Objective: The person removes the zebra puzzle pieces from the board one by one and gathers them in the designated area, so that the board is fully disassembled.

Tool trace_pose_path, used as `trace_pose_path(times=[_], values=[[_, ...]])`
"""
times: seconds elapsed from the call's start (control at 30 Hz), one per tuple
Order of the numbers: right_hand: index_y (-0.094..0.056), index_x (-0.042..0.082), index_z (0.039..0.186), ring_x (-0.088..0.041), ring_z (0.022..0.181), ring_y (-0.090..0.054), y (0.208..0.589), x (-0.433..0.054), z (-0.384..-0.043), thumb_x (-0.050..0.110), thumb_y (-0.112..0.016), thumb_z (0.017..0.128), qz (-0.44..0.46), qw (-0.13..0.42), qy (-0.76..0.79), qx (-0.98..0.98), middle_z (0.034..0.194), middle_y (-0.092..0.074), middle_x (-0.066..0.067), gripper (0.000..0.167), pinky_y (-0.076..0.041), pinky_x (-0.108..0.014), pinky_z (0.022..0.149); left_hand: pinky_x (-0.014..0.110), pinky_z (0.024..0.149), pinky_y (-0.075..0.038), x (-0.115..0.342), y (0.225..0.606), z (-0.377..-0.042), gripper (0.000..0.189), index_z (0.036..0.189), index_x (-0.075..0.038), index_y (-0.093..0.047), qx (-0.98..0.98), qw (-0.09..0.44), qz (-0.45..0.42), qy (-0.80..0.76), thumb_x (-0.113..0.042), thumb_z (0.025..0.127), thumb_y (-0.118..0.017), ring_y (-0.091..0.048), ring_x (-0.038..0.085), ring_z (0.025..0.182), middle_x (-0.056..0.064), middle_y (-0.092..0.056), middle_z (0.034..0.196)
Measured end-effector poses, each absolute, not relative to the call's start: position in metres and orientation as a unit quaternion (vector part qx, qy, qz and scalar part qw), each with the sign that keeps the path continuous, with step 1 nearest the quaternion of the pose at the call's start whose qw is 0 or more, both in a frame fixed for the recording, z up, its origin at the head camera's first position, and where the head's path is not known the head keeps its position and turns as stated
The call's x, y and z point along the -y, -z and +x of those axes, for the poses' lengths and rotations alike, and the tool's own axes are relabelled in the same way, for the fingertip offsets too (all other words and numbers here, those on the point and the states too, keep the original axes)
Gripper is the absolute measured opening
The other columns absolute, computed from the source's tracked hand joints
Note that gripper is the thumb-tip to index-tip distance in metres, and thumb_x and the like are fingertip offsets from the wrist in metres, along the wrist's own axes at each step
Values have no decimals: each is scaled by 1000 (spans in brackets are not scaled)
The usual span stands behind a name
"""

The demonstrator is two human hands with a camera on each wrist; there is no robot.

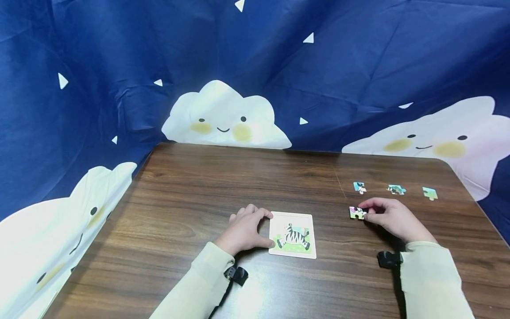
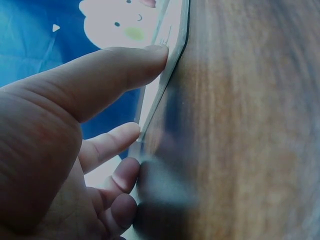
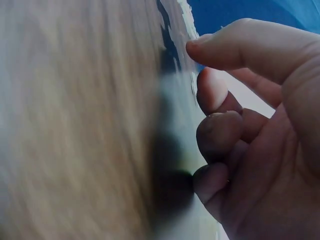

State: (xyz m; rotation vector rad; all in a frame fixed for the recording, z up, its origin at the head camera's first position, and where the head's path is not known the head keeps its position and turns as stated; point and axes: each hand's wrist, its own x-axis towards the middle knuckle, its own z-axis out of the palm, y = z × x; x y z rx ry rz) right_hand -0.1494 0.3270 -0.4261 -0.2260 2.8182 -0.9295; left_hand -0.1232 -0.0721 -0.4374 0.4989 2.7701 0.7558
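Observation:
A square puzzle board (image 1: pixel 293 216) with a pale frame and a partly assembled zebra picture lies on the table. My left hand (image 1: pixel 248 231) rests at its left side, index fingertip at the upper corner and thumb on the lower part of the edge. In the left wrist view the thumb (image 2: pixel 120 72) presses on the board's rim (image 2: pixel 172 55), and the other fingers are loosely bent. Off to the right, my right hand (image 1: pixel 392 218) pinches a puzzle piece (image 1: pixel 354 213) with pink, green and black-and-white print between thumb and index finger, close over the tabletop.
Behind the right hand lie three loose puzzle pieces: one with zebra print (image 1: pixel 359 187), a blue and green one (image 1: pixel 396 189) and a mostly green one (image 1: pixel 430 193). The brown wooden table (image 1: pixel 179 190) ends at a blue cloth (image 1: pixel 247 53) with smiling clouds.

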Motion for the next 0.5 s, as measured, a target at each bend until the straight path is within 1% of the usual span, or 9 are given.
trace_pose_path(times=[0.13, 0.37, 0.5], values=[[-70, 7, 114, -11, 79, -51, 426, -335, -149, 16, -68, 93, -72, 78, 298, -949, 87, -60, 0, 23, -36, -25, 71, 38, 81, -32, 72, 437, -123, 67, 127, -28, -62, -945, 113, 169, -256, -45, 67, -87, -46, 19, 98, -2, -53, 110], [-70, 6, 114, -17, 81, -51, 428, -345, -149, 16, -65, 95, -67, 74, 278, -955, 91, -63, -2, 22, -36, -32, 72, 39, 81, -31, 72, 438, -123, 67, 126, -27, -63, -945, 112, 170, -258, -45, 66, -87, -45, 19, 98, -2, -53, 111], [-70, 5, 114, -17, 80, -51, 429, -348, -150, 15, -65, 95, -65, 76, 274, -957, 89, -62, -1, 22, -36, -32, 72, 39, 81, -31, 72, 438, -123, 67, 126, -27, -62, -945, 112, 170, -258, -45, 66, -87, -45, 18, 98, -2, -52, 110]])
